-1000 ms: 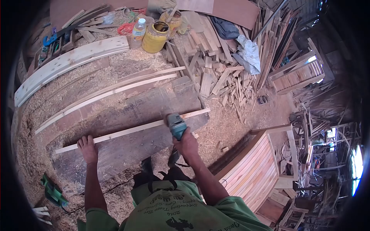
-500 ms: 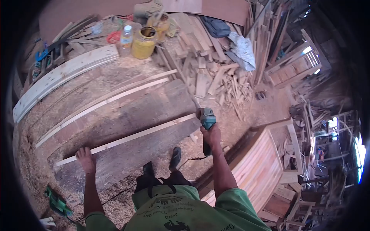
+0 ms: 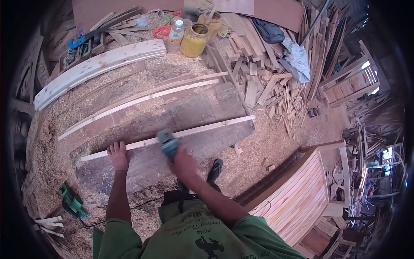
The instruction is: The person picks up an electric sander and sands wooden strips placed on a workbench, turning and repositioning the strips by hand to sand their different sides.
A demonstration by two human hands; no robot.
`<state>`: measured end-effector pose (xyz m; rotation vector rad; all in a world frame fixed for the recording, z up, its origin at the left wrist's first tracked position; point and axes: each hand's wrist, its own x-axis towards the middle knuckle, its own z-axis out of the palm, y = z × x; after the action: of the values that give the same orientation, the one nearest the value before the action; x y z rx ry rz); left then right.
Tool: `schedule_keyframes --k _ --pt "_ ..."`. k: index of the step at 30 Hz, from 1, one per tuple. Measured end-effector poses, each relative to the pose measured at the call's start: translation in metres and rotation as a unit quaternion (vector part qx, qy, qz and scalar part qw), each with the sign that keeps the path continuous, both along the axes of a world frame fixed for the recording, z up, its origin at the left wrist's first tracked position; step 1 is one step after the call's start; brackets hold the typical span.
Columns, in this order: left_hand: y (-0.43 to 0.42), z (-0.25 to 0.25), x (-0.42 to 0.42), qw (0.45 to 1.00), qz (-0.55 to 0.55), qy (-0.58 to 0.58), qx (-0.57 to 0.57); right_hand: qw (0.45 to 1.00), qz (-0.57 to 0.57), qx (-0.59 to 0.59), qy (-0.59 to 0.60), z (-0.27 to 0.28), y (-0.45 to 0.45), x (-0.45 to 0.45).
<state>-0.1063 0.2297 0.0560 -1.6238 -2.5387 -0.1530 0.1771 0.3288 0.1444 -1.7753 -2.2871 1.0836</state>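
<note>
A long, pale wooden strip [image 3: 211, 128] lies across a worn, dark board [image 3: 194, 149] in front of me. Near the strip's left end, my left hand [image 3: 119, 156] presses on it with the fingers curled over its edge. My right hand [image 3: 184, 166], smeared by motion, is closed around a teal angle grinder [image 3: 167, 144]. The grinder's head is over the middle of the strip; blur hides whether they touch.
Beyond the board lie another thin strip [image 3: 151, 98] and a wide pale plank [image 3: 99, 64]. Yellow pots [image 3: 194, 43] and a bottle [image 3: 176, 33] stand behind. A green power tool [image 3: 73, 203] rests at lower left, a slatted wooden panel [image 3: 293, 190] at right, scrap wood [image 3: 276, 95] farther back.
My right hand has carried the grinder leftward from the strip's right end to its middle. My left hand stays on the strip near its left end. The view has shifted.
</note>
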Motion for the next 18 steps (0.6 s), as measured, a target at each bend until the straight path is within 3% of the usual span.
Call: schedule_keyframes --k 2,6,18 --pt "0.001 0.002 0.001 1.0 0.003 -0.007 0.01 0.998 0.065 0.006 0.015 0.007 -0.012 -0.023" --pt "0.001 0.002 0.001 0.999 -0.012 -0.005 0.039 0.997 0.076 0.024 -0.013 0.018 -0.007 -0.019" --pt "-0.002 -0.008 -0.005 0.999 -0.019 0.001 0.031 0.968 -0.163 0.151 -0.12 0.002 0.11 0.189"
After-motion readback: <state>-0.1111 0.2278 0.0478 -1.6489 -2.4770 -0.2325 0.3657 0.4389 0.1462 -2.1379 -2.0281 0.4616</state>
